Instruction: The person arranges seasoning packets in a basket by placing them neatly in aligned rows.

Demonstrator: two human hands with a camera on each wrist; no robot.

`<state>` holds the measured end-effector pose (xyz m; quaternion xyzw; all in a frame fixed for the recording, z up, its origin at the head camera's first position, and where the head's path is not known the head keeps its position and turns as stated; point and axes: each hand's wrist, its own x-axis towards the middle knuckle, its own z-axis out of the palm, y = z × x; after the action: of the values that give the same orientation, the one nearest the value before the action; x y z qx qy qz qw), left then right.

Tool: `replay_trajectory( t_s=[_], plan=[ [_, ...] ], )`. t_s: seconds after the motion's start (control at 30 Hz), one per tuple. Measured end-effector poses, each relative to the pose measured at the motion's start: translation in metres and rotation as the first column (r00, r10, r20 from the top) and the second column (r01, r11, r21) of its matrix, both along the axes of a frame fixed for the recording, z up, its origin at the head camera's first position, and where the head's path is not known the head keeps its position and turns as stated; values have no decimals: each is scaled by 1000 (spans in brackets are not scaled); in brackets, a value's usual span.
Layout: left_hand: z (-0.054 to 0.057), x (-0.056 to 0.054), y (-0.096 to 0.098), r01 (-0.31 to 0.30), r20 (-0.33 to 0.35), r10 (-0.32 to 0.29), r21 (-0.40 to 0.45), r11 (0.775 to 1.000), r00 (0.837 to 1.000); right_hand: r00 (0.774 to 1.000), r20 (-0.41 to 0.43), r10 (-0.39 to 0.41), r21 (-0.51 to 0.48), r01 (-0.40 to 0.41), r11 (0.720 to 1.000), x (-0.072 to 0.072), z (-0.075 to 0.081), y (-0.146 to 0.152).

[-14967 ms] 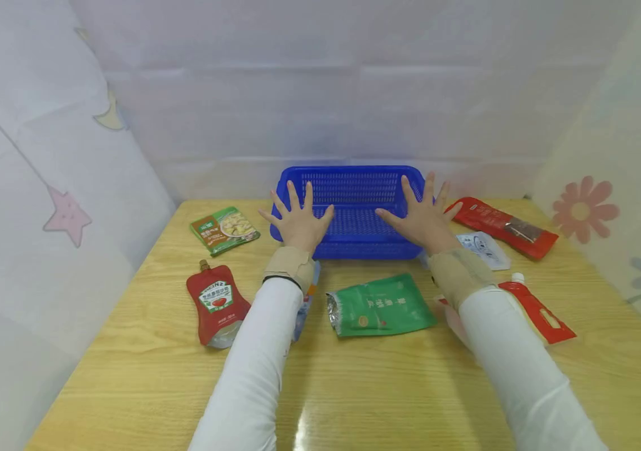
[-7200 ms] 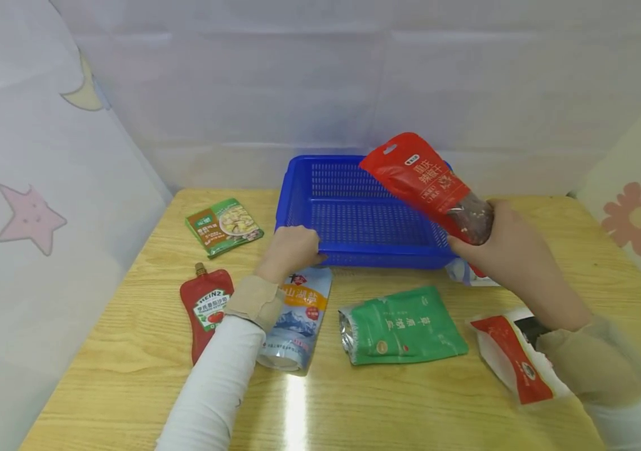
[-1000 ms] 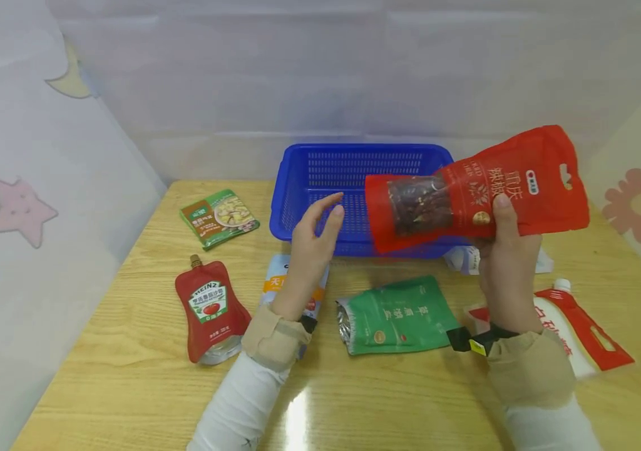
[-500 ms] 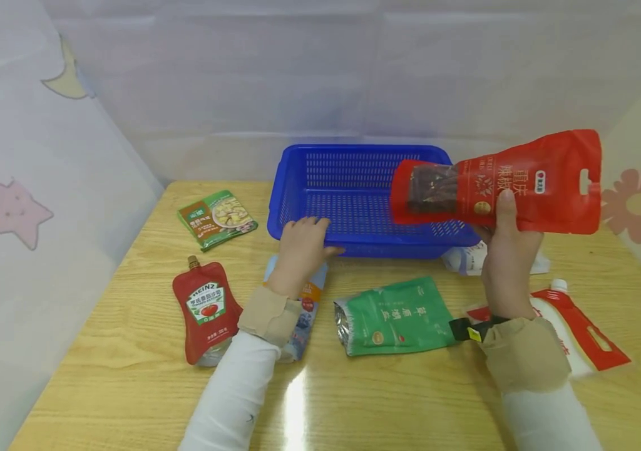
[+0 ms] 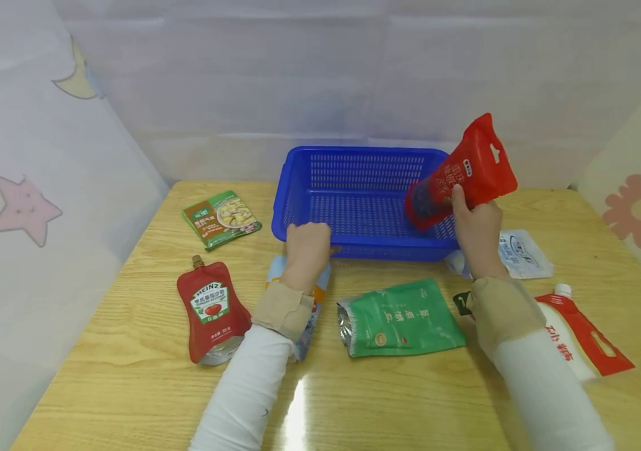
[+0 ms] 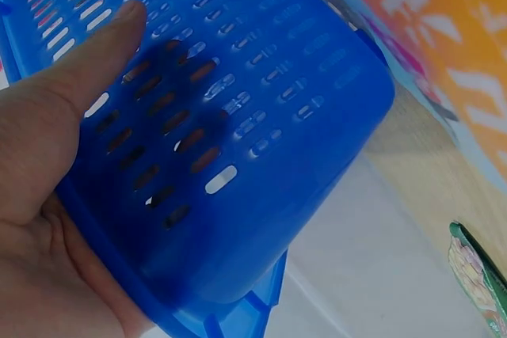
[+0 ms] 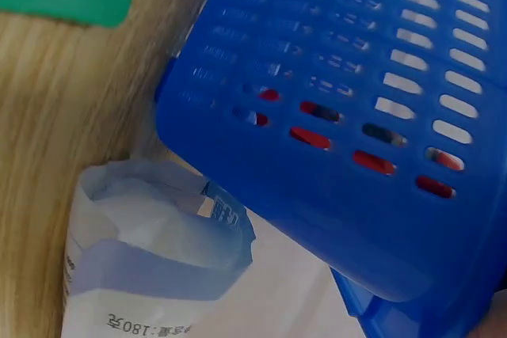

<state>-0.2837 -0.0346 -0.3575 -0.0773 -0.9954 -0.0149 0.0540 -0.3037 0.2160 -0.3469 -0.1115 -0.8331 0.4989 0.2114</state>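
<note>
My left hand (image 5: 308, 254) grips the front rim of a blue plastic basket (image 5: 385, 252) near its left corner. In the left wrist view, the thumb lies along the outside of the perforated wall (image 6: 238, 219), and the fingers go over the rim to the inside. A red pouch of dried chillies (image 5: 469, 166) is held in my right hand (image 5: 479, 241), thumb across its printed face. Tilted, the pouch has its lower end inside the basket's right end and its top above the rim. Through the slots in the right wrist view, bits of red show.
Left of the basket lie a green seasoning packet (image 5: 221, 219) and a ketchup pouch (image 5: 212, 310). In front are a blue salt pouch (image 5: 305, 326), partly under my left arm, and a green pouch (image 5: 402, 319). Rightward are a white packet (image 5: 525, 254) and a red-and-white spouted pouch (image 5: 585, 335).
Both hands were spread over the basket at first. My right hand has since taken the chilli pouch, now tipped and lowered leftward into the basket. My left hand has closed on the front rim.
</note>
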Motion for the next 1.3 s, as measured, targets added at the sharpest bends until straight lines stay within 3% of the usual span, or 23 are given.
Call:
replay_trajectory(
  t_s=[0.1, 0.3, 0.6, 0.9, 1.3],
  plan=[
    [1, 0, 1, -4, 7, 4, 4, 1000, 1000, 998, 58, 34, 58, -38, 998, -5, -1, 1],
    [2, -1, 1, -7, 33, 6, 11, 1000, 999, 991, 117, 63, 62, -71, 996, -6, -3, 2],
    [4, -2, 1, -12, 56, 12, 0, 1000, 998, 992, 111, 55, 108, -67, 992, -8, -4, 1],
    [3, -2, 1, -9, 41, 9, -4, 1000, 999, 991, 128, 41, 11, -42, 999, -10, -1, 3],
    [3, -2, 0, -11, 50, 10, 16, 1000, 999, 990, 139, -9, 46, 3, 999, -9, -1, 0]
  ],
)
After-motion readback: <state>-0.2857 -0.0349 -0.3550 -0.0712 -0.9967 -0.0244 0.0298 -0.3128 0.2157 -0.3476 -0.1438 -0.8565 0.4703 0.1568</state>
